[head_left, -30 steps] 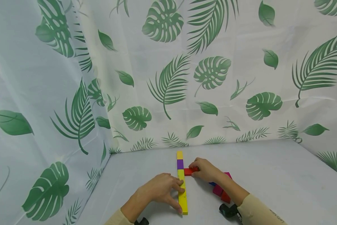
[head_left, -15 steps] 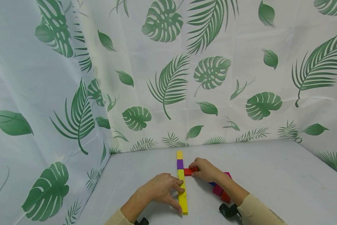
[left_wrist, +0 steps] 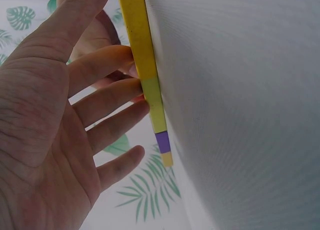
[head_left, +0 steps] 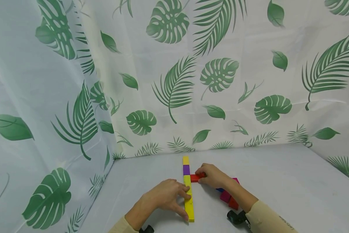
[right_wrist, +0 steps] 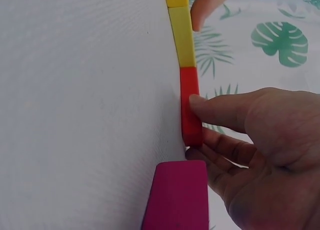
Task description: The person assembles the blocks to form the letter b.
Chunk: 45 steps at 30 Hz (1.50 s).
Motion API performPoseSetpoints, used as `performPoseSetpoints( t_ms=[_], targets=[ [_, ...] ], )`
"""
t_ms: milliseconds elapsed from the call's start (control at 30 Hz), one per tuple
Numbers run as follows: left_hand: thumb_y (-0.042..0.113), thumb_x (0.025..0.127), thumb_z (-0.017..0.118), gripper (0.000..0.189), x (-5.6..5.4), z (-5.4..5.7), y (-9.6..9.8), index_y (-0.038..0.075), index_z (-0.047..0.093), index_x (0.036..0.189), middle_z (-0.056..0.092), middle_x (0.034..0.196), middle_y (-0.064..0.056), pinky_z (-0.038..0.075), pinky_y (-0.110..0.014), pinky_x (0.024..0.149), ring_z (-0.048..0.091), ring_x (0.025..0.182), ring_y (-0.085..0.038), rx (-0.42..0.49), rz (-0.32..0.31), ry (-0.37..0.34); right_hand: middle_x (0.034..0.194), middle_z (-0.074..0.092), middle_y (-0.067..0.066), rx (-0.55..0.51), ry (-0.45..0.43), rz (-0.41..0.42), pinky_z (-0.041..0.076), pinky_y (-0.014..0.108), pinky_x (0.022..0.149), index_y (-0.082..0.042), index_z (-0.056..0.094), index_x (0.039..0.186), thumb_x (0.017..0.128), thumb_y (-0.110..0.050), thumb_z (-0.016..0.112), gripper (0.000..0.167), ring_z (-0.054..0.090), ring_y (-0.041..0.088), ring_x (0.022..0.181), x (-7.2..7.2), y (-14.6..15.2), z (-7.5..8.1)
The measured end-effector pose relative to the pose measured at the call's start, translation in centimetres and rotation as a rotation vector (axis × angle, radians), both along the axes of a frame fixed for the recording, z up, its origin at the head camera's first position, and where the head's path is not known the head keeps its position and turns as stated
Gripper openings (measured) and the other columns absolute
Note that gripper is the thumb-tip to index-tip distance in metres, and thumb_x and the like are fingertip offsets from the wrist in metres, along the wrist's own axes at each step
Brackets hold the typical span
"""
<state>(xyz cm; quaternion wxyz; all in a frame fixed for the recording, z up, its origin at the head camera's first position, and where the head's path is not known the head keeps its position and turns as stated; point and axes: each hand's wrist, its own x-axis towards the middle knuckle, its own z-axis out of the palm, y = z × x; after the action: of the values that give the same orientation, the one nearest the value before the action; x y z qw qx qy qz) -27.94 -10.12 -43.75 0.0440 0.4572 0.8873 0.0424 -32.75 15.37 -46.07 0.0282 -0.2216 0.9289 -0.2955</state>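
Note:
A straight row of wooden blocks runs away from me: a long yellow block [head_left: 190, 210] nearest, then a second yellow block [head_left: 187, 180], a purple block [head_left: 186, 170] and a small yellow block [head_left: 185, 160] at the far end. My left hand [head_left: 166, 195] rests along the row's left side, thumb by the near end and fingertips on the yellow blocks. In the left wrist view its fingers are spread and nearly straight. Between thumb and fingers, my right hand [head_left: 215, 176] pinches a red block [right_wrist: 190, 82], whose left end sits against the second yellow block, square to the row.
Under the right forearm lie loose blocks, partly hidden: a magenta block [head_left: 225, 196], another red block [head_left: 233, 203] and a blue block [head_left: 219, 190]. The pale table [head_left: 279, 181] meets a leaf-printed curtain [head_left: 174, 136] behind and on both sides.

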Motion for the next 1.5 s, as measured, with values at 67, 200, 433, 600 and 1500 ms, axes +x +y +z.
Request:
performPoseSetpoints(
  t_ms=[67, 200, 433, 600, 1500],
  targets=[
    [0.077, 0.072, 0.078, 0.072, 0.0, 0.1, 0.0, 0.037, 0.072, 0.131, 0.062, 0.146, 0.010, 0.043, -0.042, 0.120, 0.057, 0.136, -0.002, -0.005, 0.001, 0.000, 0.104, 0.067, 0.002, -0.004, -0.003, 0.004, 0.058, 0.042, 0.093, -0.008, 0.078, 0.119, 0.091, -0.012, 0.080, 0.028, 0.058, 0.019, 0.095, 0.0, 0.0, 0.1],
    [0.077, 0.072, 0.078, 0.072, -0.1, 0.2, 0.0, 0.037, 0.072, 0.132, 0.062, 0.146, 0.011, 0.043, -0.042, 0.120, 0.056, 0.136, -0.002, -0.007, 0.003, -0.002, 0.105, 0.067, 0.003, 0.000, -0.007, 0.011, 0.058, 0.043, 0.094, -0.007, 0.077, 0.121, 0.091, -0.013, 0.080, 0.031, 0.059, 0.020, 0.095, 0.0, 0.1, 0.3],
    [0.076, 0.072, 0.079, 0.072, 0.0, 0.2, 0.0, 0.036, 0.072, 0.131, 0.063, 0.146, 0.010, 0.043, -0.041, 0.119, 0.057, 0.136, -0.003, 0.001, 0.007, -0.010, 0.106, 0.068, 0.001, -0.012, -0.030, -0.030, 0.059, 0.044, 0.096, -0.010, 0.073, 0.127, 0.090, -0.018, 0.082, 0.039, 0.059, 0.017, 0.097, 0.1, 0.1, 0.3],
    [0.077, 0.072, 0.079, 0.072, -0.1, 0.1, 0.0, 0.037, 0.072, 0.131, 0.062, 0.146, 0.011, 0.043, -0.041, 0.119, 0.057, 0.135, -0.003, 0.001, 0.008, -0.014, 0.108, 0.069, 0.001, -0.022, -0.022, -0.017, 0.060, 0.044, 0.096, -0.009, 0.072, 0.127, 0.090, -0.018, 0.082, 0.040, 0.060, 0.017, 0.098, 0.0, 0.3, 0.3],
    [0.077, 0.072, 0.078, 0.072, -0.2, -0.2, 0.2, 0.037, 0.072, 0.131, 0.061, 0.147, 0.010, 0.042, -0.043, 0.121, 0.056, 0.137, -0.003, -0.009, 0.016, -0.028, 0.127, 0.069, 0.010, -0.100, 0.075, 0.165, 0.059, 0.052, 0.096, -0.013, 0.069, 0.134, 0.096, -0.028, 0.076, 0.041, 0.063, 0.033, 0.116, 0.5, 3.2, 2.5]
  ],
)
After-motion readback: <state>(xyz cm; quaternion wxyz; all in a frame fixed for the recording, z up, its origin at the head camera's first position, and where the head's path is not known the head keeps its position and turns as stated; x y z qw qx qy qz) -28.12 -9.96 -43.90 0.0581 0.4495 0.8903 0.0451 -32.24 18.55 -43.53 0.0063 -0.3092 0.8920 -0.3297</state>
